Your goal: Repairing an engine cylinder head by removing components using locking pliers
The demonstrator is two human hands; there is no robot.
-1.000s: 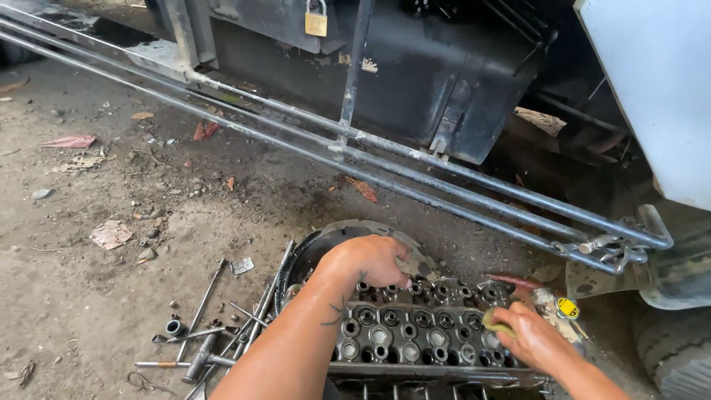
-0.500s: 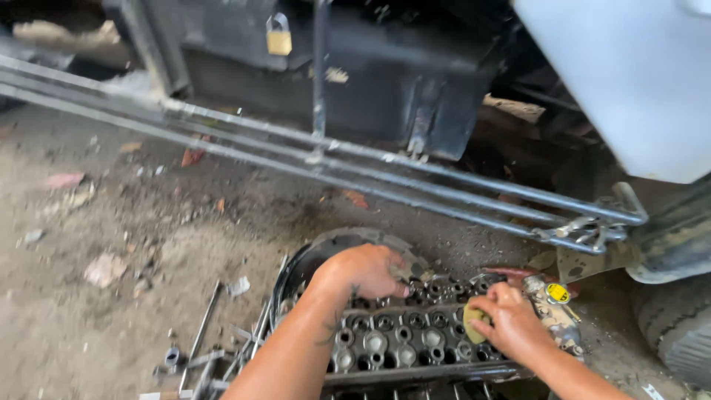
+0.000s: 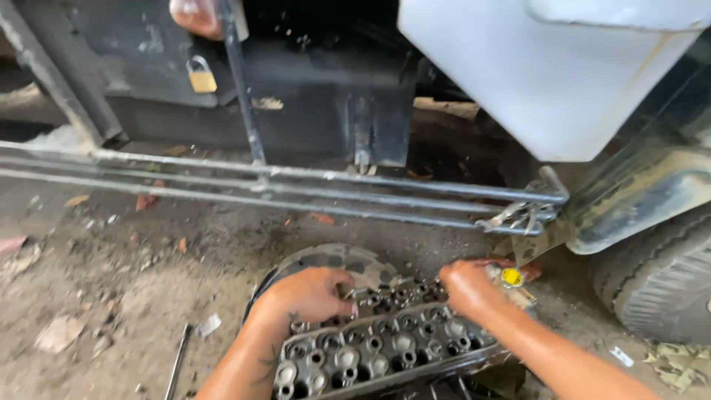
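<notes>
A grimy metal cylinder head (image 3: pixel 385 348) with rows of round ports lies on the dirt ground at the bottom centre. My left hand (image 3: pixel 311 295) rests on its far left end, fingers curled over the edge. My right hand (image 3: pixel 465 285) is at its far right end, fingers closed around something small that I cannot make out. Just beyond that hand sits a small yellow-capped object (image 3: pixel 511 277). A round dark metal plate (image 3: pixel 333 263) lies behind the head.
A truck's side guard rails (image 3: pixel 296 189) run across the view, with a black box and brass padlock (image 3: pixel 198 76) behind. A white tank (image 3: pixel 563 67) hangs upper right, a tyre (image 3: pixel 659 289) at right. A loose rod (image 3: pixel 178 359) lies on the dirt.
The view has swung right and closer. My right hand moved from the head's near right side up to its far right end, near the yellow-capped object. My left hand stayed on the left end.
</notes>
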